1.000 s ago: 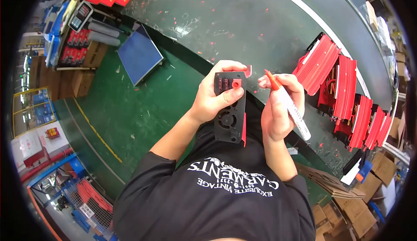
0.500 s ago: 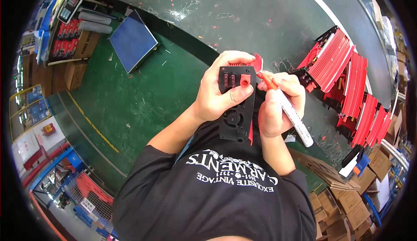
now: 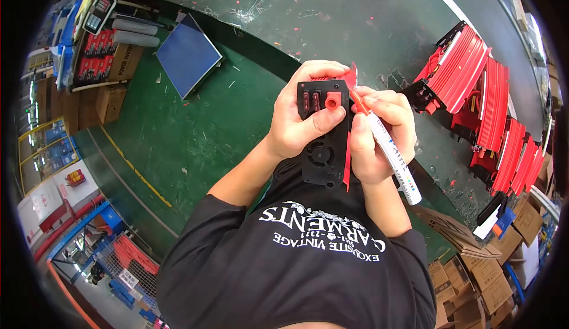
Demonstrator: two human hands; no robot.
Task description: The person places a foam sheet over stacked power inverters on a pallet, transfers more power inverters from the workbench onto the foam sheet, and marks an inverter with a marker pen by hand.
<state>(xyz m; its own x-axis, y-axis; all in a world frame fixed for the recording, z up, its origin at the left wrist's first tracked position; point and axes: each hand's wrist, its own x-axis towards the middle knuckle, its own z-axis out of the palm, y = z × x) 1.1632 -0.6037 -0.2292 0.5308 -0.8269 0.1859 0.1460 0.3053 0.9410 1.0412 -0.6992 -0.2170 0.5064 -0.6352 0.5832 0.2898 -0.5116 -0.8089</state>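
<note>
My left hand (image 3: 294, 112) is wrapped round a power inverter (image 3: 320, 136), its thumb pressed by the red terminal (image 3: 333, 100). The inverter's black end panel faces up at me, with fuses and a round fan grille; part of its red casing shows at the right side. Between the fingers and thumb of my right hand (image 3: 382, 133) is a white paint marker (image 3: 396, 162) with a red front end. The marker's tip points at the inverter's upper right edge; whether it touches there I cannot tell.
Several red inverters (image 3: 459, 65) stand in a row on the green workbench (image 3: 332, 21) at right. A blue panel (image 3: 188, 56) lies at upper left, near stacked boxes (image 3: 98, 62). Cardboard cartons (image 3: 483, 275) fill the lower right.
The inverter has turned slightly in my left hand. My right hand has shifted a little, and the marker now stands steeper. The surroundings have slid slightly with my head.
</note>
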